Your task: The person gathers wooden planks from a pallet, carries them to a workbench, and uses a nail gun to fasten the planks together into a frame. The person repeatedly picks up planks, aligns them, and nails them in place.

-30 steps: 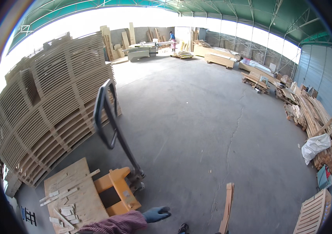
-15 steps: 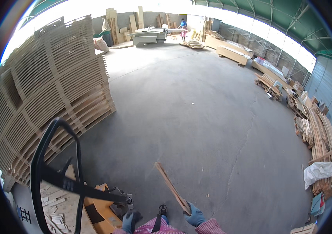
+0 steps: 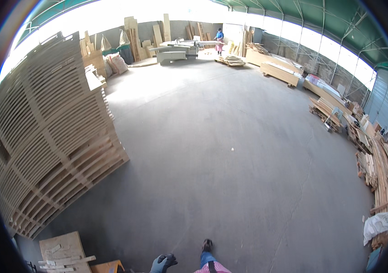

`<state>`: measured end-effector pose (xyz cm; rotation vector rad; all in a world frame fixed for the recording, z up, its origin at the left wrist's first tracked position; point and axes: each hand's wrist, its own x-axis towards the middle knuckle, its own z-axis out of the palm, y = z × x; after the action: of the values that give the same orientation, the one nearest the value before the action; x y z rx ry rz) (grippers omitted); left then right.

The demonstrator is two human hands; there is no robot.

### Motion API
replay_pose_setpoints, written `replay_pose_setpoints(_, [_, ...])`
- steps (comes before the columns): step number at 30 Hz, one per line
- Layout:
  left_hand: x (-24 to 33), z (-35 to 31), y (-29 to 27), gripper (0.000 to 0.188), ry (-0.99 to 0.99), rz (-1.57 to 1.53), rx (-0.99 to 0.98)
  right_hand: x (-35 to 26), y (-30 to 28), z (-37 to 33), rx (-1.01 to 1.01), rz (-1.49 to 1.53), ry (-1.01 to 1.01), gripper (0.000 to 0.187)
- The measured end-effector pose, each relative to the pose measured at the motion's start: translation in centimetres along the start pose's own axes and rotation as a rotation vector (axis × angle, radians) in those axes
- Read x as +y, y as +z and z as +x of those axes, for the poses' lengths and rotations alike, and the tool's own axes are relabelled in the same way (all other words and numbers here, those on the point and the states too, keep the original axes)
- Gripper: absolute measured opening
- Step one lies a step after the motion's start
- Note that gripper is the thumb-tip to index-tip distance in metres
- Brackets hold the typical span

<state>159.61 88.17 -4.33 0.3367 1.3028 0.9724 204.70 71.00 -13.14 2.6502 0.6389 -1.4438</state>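
Note:
My left hand point(image 3: 163, 263), in a blue glove with dark fingers, shows at the lower edge. Its fingers are curled in, with nothing seen sticking out of them. Nearest to it are my blue trouser leg point(image 3: 206, 257) and dark shoe point(image 3: 207, 245) on the grey floor point(image 3: 230, 191). My right hand is out of the picture. At the lower left lie several loose wood strips point(image 3: 66, 262) on a wooden board point(image 3: 62, 243), beside an orange part point(image 3: 108, 267) cut off by the lower edge.
A tall stack of wooden pallets point(image 3: 48, 132) stands at the left. Lumber piles point(image 3: 378, 173) and a white sack point(image 3: 378, 227) line the right side. At the far end a person point(image 3: 220, 40) stands by a machine table point(image 3: 175, 53), near stacked planks point(image 3: 230, 60).
My right hand and the wood strip it held have left the picture. The black handle at the left is gone from view. The pallet stack sits further left and my shoe has shifted right.

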Motion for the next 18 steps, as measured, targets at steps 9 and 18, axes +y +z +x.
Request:
replay_pose_setpoints(9, [14.5,17.5,11.6,0.031,0.144,-0.103,0.011,-31.5,-8.5,21.6,0.052,-0.138,-0.498,0.049])
replay_pose_setpoints(18, [28.9,39.7,19.2,0.032,0.062,-0.163,0.035,-76.7,-19.2,15.1,0.002,-0.145,-0.791,0.058])
